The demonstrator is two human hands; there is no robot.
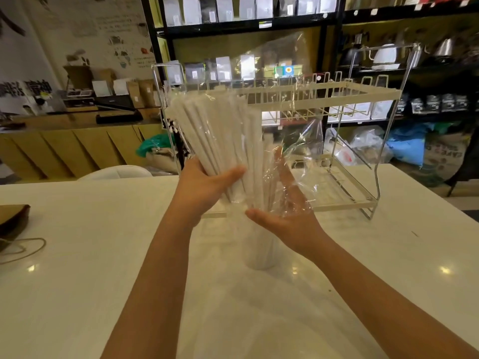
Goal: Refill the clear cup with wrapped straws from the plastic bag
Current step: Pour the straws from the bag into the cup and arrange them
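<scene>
A thick bundle of white paper-wrapped straws (212, 130) fans up and to the left, held near its lower end by my left hand (204, 187). The clear plastic bag (293, 120) hangs loose around and to the right of the bundle. My right hand (287, 211) lies palm up under the bag's lower end, fingers spread against the film. Below both hands the clear cup (259, 252) stands on the white table (103, 268), with white wrapped straws showing inside it; its top is hidden behind my right hand and the bundle.
A white-and-wire two-tier rack (357, 99) stands on the table just behind my hands. A brown paper bag with twine handles (13, 224) lies at the left edge. Shelves of pouches and kettles fill the background.
</scene>
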